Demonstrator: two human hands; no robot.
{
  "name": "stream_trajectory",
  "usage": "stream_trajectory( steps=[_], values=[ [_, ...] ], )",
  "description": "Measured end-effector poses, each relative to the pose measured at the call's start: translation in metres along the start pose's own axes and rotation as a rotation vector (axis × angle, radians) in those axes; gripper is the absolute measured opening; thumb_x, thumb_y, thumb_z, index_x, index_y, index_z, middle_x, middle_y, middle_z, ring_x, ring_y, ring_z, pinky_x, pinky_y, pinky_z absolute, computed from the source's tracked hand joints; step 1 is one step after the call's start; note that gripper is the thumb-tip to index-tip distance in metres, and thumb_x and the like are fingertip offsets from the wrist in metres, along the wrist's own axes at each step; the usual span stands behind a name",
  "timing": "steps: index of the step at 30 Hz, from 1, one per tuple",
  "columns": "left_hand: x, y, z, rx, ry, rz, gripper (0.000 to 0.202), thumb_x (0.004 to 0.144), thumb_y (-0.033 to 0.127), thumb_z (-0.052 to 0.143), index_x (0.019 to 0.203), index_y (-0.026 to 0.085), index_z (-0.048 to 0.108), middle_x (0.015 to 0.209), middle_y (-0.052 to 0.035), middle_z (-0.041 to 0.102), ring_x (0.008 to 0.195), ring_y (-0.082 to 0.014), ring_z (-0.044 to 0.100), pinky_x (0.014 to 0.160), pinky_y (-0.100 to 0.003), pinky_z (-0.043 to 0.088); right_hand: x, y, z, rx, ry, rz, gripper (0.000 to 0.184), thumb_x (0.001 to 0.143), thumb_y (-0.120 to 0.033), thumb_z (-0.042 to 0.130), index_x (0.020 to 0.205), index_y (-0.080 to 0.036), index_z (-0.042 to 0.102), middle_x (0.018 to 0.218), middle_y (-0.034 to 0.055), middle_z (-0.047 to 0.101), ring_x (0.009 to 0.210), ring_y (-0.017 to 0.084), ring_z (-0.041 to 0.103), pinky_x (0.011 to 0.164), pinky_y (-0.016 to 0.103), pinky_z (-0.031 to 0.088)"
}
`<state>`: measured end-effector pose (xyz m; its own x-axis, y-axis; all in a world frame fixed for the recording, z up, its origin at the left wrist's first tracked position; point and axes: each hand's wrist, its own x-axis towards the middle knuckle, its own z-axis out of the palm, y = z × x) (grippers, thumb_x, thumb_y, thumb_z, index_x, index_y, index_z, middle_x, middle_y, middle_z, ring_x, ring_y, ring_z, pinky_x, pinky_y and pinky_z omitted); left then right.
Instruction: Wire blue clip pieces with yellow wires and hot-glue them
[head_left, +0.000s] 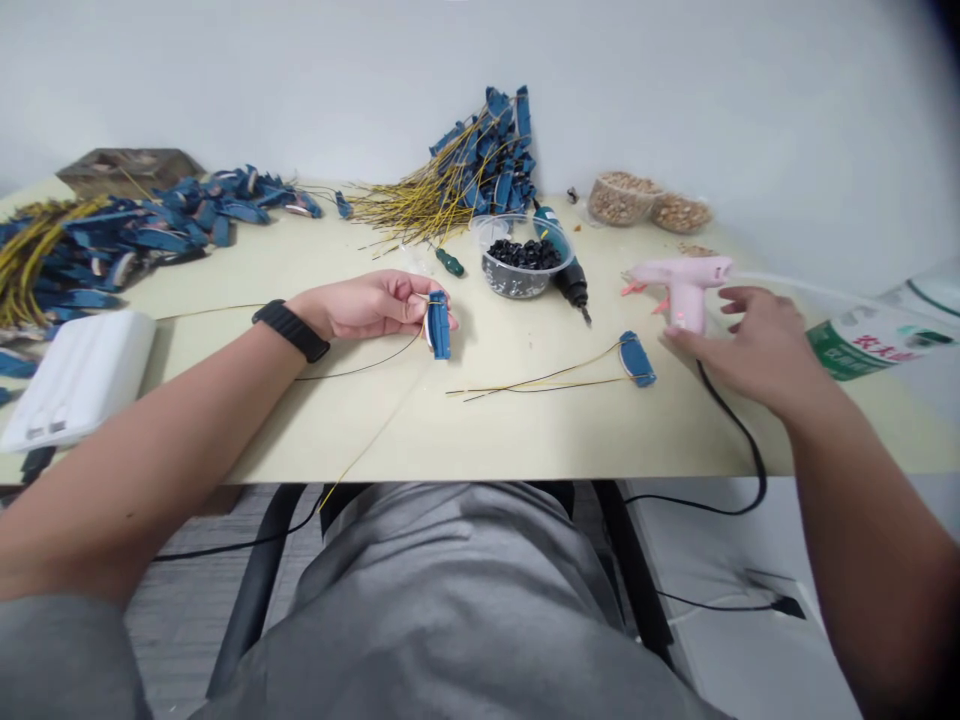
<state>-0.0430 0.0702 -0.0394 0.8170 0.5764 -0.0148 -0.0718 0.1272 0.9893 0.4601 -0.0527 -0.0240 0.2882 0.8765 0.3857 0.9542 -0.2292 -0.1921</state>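
My left hand (pixel 367 305) is closed, pinching a small blue piece (pixel 438 325) with a thin yellow wire trailing from it toward the table's front edge. A black band sits on that wrist. My right hand (pixel 750 345) has its fingers spread and touches the handle of a pink glue gun (pixel 682 285) standing on the table; it does not grip it. Between the hands lies another blue piece (pixel 637 358) with long yellow wires stretching left across the beige table (pixel 525 430).
A clear bowl of black beads (pixel 525 265) and a dark rotary tool (pixel 566 265) stand behind. Piles of blue wired pieces lie at far left (pixel 112 240) and back centre (pixel 480 165). A white box (pixel 79 375) is left, two dishes (pixel 649 205) back right, a bottle (pixel 877 340) right.
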Motion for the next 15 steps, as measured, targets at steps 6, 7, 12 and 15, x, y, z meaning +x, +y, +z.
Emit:
stream_trajectory(
  steps=[6,7,12,15],
  values=[
    [0.000,0.001,-0.001,0.016,0.004,0.013,0.046,0.087,0.042,0.112,0.118,0.015,0.092,0.127,-0.0209,0.092,0.106,-0.0265,0.091,0.097,-0.033,0.071,-0.058,-0.017,-0.004,-0.048,0.181,-0.001,0.071,0.085,-0.041,0.091,0.147,-0.011,0.071,0.139,0.0281,0.070,0.141,0.044,0.060,0.121,0.056,0.044],
    [0.000,0.001,-0.001,0.016,0.013,0.010,0.046,0.087,0.042,0.112,0.118,0.014,0.092,0.125,-0.0203,0.092,0.105,-0.0262,0.091,0.097,-0.033,0.071,-0.068,-0.026,-0.008,-0.009,0.238,-0.014,0.064,0.083,-0.041,0.088,0.140,-0.016,0.071,0.130,0.0240,0.070,0.135,0.044,0.062,0.118,0.058,0.046],
    [0.000,0.002,0.002,0.010,0.034,-0.003,0.048,0.082,0.041,0.115,0.114,0.015,0.090,0.118,-0.0168,0.093,0.105,-0.0250,0.090,0.098,-0.032,0.070,-0.103,-0.096,-0.042,0.356,0.177,-0.309,0.032,0.086,-0.038,0.083,0.112,-0.024,0.070,0.099,0.0079,0.067,0.085,0.028,0.065,0.086,0.048,0.058],
    [-0.001,0.004,0.008,0.000,0.017,-0.005,0.049,0.082,0.041,0.115,0.115,0.014,0.090,0.117,-0.0169,0.093,0.105,-0.0251,0.090,0.098,-0.032,0.070,-0.098,-0.148,-0.049,0.494,-0.051,-0.627,0.022,0.101,-0.033,0.078,0.121,-0.024,0.075,0.103,0.0080,0.074,0.089,0.028,0.069,0.090,0.046,0.062]
  ],
)
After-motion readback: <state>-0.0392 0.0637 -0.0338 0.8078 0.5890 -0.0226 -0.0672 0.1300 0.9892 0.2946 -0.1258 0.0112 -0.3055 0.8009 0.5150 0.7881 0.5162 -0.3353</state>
